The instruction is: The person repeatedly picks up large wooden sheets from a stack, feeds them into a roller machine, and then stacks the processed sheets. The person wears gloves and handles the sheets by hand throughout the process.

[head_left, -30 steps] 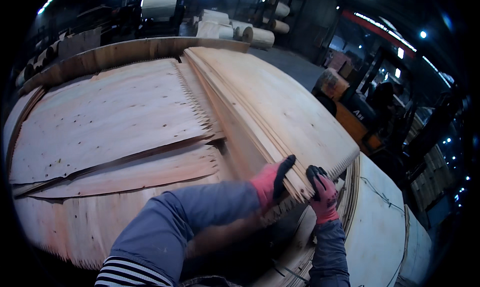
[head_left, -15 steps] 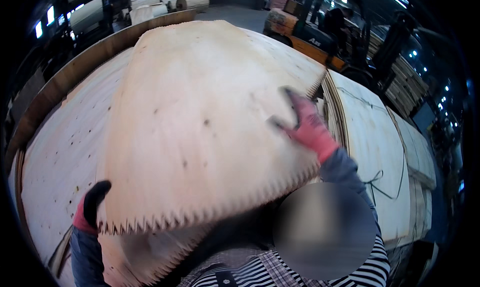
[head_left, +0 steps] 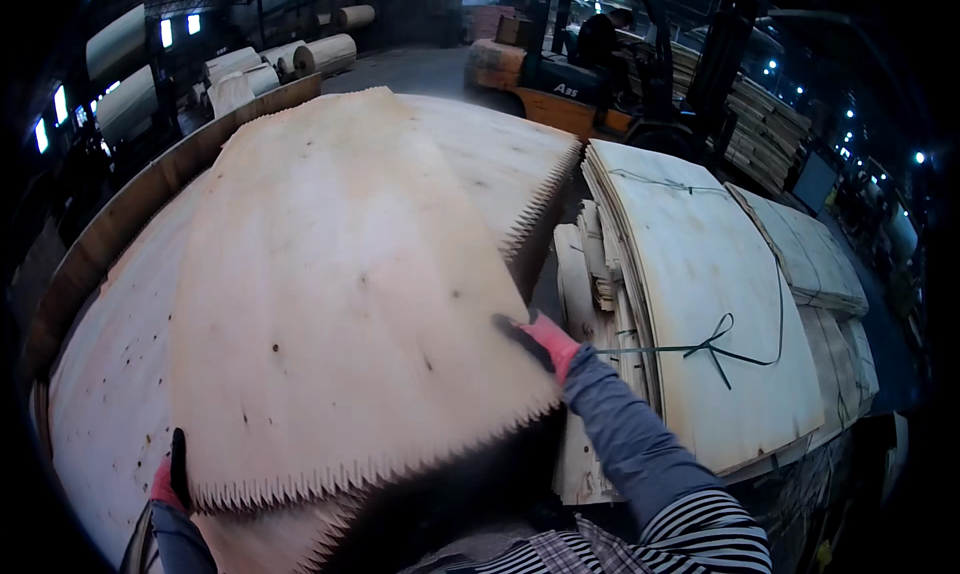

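Observation:
A large pale wood veneer sheet [head_left: 340, 294] with a jagged near edge lies across the top of other veneer sheets [head_left: 105, 364]. At its near left corner, my left hand [head_left: 170, 479], in a pink and black glove, is closed on the edge with the thumb along the side. My right hand [head_left: 548, 344], gloved the same way, grips the sheet's right edge; its fingertips are partly hidden. Below the near edge, part of another jagged sheet [head_left: 275, 534] shows. Dark knots dot the top sheet.
Tied veneer bundles [head_left: 710, 314] stand to my right, bound with dark green cord [head_left: 712, 349]. A long brown board [head_left: 120, 229] borders the stack's left side. An orange forklift [head_left: 575, 104] with a seated person is beyond, and pale rolls [head_left: 325, 54] lie far left.
My right hand has gone from spread over the veneer sheet's surface to gripping its right edge. More of the sheet beneath now shows at the right. The whole view has shifted.

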Motion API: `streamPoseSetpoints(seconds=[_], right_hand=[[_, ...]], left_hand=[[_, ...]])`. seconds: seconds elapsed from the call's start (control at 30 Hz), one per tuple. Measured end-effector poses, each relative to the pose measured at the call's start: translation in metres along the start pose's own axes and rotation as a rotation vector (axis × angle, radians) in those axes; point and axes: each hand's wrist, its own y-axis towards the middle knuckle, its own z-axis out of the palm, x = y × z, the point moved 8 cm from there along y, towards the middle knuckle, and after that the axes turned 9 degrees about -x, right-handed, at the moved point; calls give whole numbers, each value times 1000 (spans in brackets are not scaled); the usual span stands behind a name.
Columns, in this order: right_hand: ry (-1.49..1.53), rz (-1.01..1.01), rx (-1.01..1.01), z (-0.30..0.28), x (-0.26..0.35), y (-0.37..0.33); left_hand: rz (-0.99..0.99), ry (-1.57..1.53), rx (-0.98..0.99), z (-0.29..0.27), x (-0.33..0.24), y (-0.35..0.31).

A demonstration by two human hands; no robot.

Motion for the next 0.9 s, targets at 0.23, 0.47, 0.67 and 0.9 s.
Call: streamPoseSetpoints(seconds=[0.23,0.47,0.67,0.9], right_hand=[[35,28,-6,-21,-30,1],[139,55,-62,-37,-37,-151],[-108,16,-267,-109,-155,-271],[-557,-148,-330,-148,-299,-302]], left_hand=[[-39,-103,17,2,7,16],[-81,-167,81,-36,46,-114],[-10,-141,-71,-58,102,-284],[-115,74,-213,-105,211,-362]])
